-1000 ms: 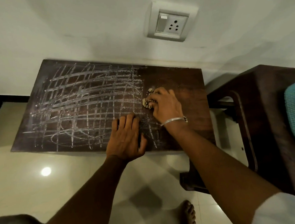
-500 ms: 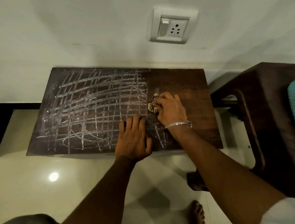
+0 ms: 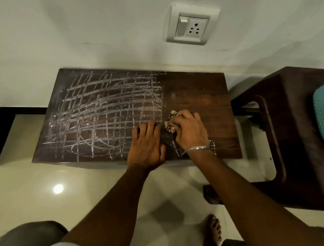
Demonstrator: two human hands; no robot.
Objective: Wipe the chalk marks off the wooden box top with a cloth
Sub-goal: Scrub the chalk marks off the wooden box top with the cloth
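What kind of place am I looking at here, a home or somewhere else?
Most likely a room in a home: a switched wall socket above the wooden box top, glossy floor tiles, and a bare foot on them.

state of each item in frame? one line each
wooden box top: right third clean, rest covered in chalk marks
checked cloth: bunched under right hand
right hand: grips cloth on box top
left hand: flat on box top
wall switch: position unclear

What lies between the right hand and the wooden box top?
The patterned cloth lies there: the right hand grips it, bunched, against the box top, as the head view shows.
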